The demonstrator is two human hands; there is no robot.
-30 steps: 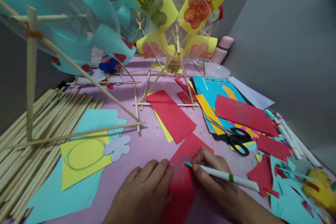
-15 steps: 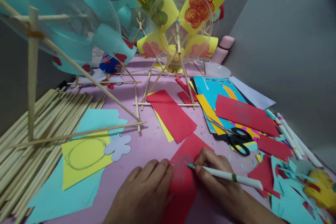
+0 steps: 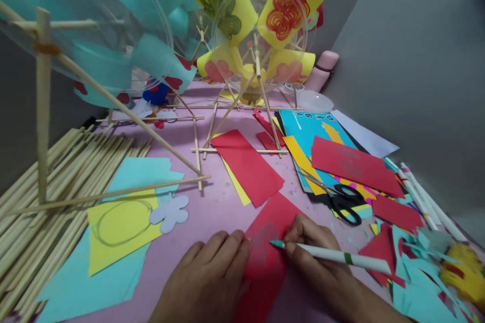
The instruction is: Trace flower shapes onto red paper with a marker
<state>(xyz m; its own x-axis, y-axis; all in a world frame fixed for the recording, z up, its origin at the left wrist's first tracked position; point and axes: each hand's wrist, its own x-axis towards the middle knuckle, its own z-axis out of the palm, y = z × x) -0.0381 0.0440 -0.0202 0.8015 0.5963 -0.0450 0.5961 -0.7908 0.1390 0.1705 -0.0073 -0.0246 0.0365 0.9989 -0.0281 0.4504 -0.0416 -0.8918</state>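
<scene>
A white felt-tip marker with a green tip and a green band is gripped between the thumb and fingers of my right hand. Its tip is at a red paper strip that carries a faint drawn pattern of rounded loops. My left hand lies flat on the strip's left edge, fingers stretched out side by side. Just beyond the strip rests a stack of red paper rectangles over a yellow sheet. Left of my left hand is a pale lilac paper flower overlapping a yellow paper with a pencilled oval.
Black-handled scissors lie on papers at right, near markers and cyan scraps. Wooden sticks are piled at left. Stick-framed wheels with cyan and yellow paper panels stand ahead. A grey wall rises at right.
The marker's tip has shifted slightly down, and its rear end has swung a little to the right with my right hand. My left hand has stayed in place.
</scene>
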